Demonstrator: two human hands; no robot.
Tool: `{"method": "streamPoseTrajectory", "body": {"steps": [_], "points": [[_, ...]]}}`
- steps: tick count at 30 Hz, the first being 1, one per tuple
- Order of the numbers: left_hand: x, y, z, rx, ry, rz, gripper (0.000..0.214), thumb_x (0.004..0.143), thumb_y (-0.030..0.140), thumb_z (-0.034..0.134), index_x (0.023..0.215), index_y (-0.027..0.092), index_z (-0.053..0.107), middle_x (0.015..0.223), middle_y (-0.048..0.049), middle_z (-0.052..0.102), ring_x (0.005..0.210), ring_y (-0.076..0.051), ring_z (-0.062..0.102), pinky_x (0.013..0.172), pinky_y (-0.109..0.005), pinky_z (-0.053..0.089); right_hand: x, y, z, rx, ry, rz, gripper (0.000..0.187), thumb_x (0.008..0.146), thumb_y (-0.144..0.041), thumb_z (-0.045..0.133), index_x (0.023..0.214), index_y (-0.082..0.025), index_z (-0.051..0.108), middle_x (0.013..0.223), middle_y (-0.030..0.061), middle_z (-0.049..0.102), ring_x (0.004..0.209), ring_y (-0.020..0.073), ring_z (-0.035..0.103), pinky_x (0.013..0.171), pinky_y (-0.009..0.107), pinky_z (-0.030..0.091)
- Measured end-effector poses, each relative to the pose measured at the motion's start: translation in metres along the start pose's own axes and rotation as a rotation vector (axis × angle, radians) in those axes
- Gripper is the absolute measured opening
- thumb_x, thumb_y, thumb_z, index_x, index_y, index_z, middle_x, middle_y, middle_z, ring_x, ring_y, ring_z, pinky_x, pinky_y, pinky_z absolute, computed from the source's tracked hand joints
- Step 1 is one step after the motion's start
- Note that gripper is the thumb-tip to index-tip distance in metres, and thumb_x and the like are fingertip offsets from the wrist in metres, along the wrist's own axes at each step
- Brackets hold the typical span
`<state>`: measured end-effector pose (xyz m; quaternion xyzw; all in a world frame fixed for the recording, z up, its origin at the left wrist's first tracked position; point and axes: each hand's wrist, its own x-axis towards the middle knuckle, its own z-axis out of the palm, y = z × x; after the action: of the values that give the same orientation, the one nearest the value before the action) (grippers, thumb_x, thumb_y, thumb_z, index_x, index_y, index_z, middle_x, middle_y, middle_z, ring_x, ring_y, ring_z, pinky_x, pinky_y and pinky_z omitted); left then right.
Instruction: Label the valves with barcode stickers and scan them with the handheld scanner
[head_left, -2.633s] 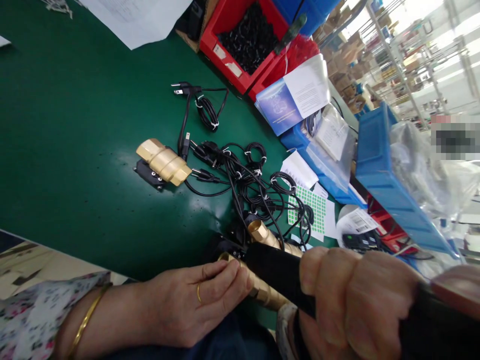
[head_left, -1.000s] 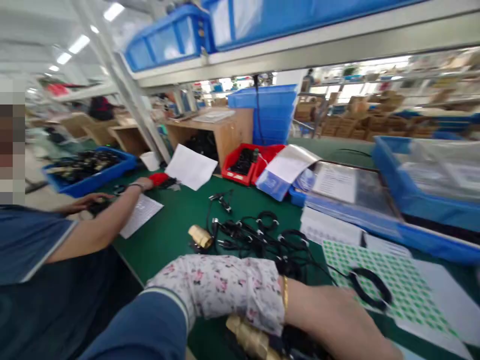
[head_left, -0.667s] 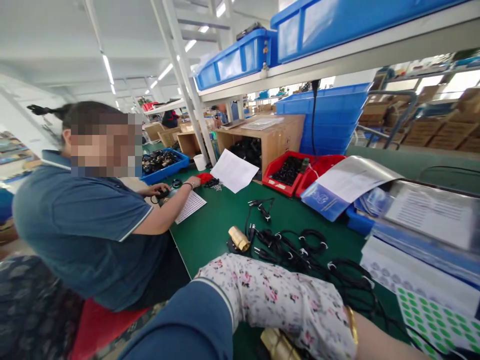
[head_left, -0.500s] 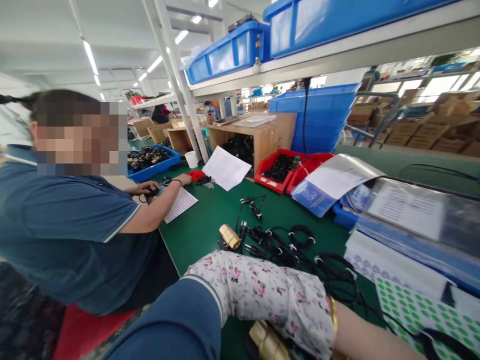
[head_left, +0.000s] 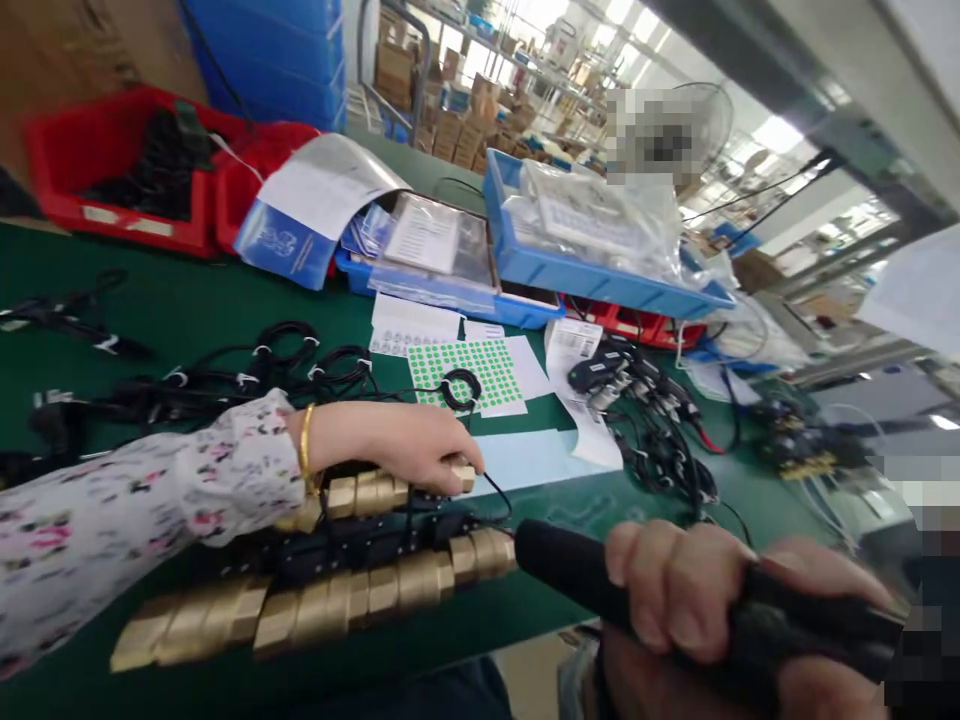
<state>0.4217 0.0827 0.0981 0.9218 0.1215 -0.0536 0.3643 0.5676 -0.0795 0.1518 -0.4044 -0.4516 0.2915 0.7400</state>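
Brass pipe fittings (head_left: 390, 590) are laid on the green table (head_left: 600, 510) in two rows: one row is passed under by the left palm and fingertips, the other is set on the wearer's side of those fingers. Black plastic boxes (head_left: 307, 560) are lined up between the rows. The left hand (head_left: 412, 445) is held over the far row, its fingers bent down at the end of one fitting; whether that fitting is gripped cannot be told. Just right of these fingertips, a thin black cord (head_left: 499, 490) is looped. By the right hand (head_left: 697, 600), a black handle (head_left: 559, 560) is grasped, the fingers clenched around it; its blunt tip is pointed past them toward the near row's end.

Beyond the left fingers, a pale blue sheet (head_left: 536, 455) and a sheet of green dots (head_left: 495, 370) are spread, the latter overlaid by a coiled cord (head_left: 460, 388). More tied cords (head_left: 289, 345) are heaped to the left. Farther from the fingers, a blue bin (head_left: 585, 270) is filled with plastic bags.
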Motion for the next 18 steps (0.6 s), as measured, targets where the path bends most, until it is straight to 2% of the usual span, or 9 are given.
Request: {"method": "streamPoseTrajectory", "body": {"steps": [2, 4, 6, 9, 13, 18], "points": [[0.0, -0.001, 0.002, -0.041, 0.014, -0.014, 0.029, 0.08, 0.028, 0.057, 0.108, 0.026, 0.065, 0.091, -0.0005, 0.07, 0.077, -0.015, 0.061, 0.064, -0.021, 0.04, -0.001, 0.006, 0.013, -0.01, -0.002, 0.04, 0.02, 0.083, -0.032, 0.06, 0.099, -0.023, 0.049, 0.056, -0.0051, 0.048, 0.047, 0.0112, 0.045, 0.05, 0.028, 0.038], [0.0, -0.002, 0.003, -0.041, 0.034, -0.024, 0.028, 0.08, 0.028, 0.056, 0.106, 0.027, 0.066, 0.085, 0.0014, 0.07, 0.072, -0.014, 0.06, 0.059, -0.021, 0.036, -0.002, 0.012, 0.018, -0.015, -0.012, 0.04, 0.021, 0.084, -0.033, 0.059, 0.099, -0.023, 0.048, 0.057, -0.0054, 0.049, 0.048, 0.011, 0.046, 0.051, 0.028, 0.039], [0.0, -0.003, 0.004, -0.029, 0.044, -0.039, 0.026, 0.08, 0.028, 0.056, 0.104, 0.027, 0.066, 0.078, 0.0026, 0.069, 0.066, -0.014, 0.059, 0.055, -0.021, 0.034, -0.003, 0.017, 0.019, -0.03, -0.082, 0.029, 0.022, 0.085, -0.033, 0.06, 0.102, -0.023, 0.047, 0.058, -0.0056, 0.051, 0.047, 0.0109, 0.047, 0.049, 0.028, 0.04], [0.0, -0.003, 0.004, -0.003, 0.039, -0.079, 0.026, 0.079, 0.03, 0.058, 0.103, 0.029, 0.066, 0.077, 0.0023, 0.069, 0.067, -0.015, 0.059, 0.055, -0.022, 0.033, -0.002, 0.023, 0.018, -0.045, -0.148, -0.009, 0.024, 0.086, -0.034, 0.061, 0.103, -0.023, 0.047, 0.058, -0.0063, 0.052, 0.045, 0.0105, 0.048, 0.048, 0.028, 0.04], [0.0, -0.004, 0.004, 0.016, 0.039, -0.078, 0.023, 0.079, 0.031, 0.058, 0.1, 0.029, 0.067, 0.078, 0.0016, 0.069, 0.069, -0.016, 0.059, 0.054, -0.022, 0.032, -0.003, 0.022, 0.021, -0.048, -0.076, 0.019, 0.025, 0.084, -0.034, 0.06, 0.102, -0.024, 0.047, 0.058, -0.0069, 0.049, 0.047, 0.0098, 0.046, 0.05, 0.028, 0.038], [0.0, -0.004, 0.005, 0.012, 0.027, -0.09, 0.022, 0.079, 0.032, 0.058, 0.099, 0.03, 0.067, 0.078, 0.002, 0.068, 0.07, -0.016, 0.059, 0.054, -0.023, 0.031, -0.006, 0.021, 0.024, -0.068, -0.093, 0.04, 0.024, 0.085, -0.034, 0.058, 0.103, -0.023, 0.046, 0.06, -0.0065, 0.049, 0.049, 0.0104, 0.047, 0.051, 0.028, 0.038]]}}
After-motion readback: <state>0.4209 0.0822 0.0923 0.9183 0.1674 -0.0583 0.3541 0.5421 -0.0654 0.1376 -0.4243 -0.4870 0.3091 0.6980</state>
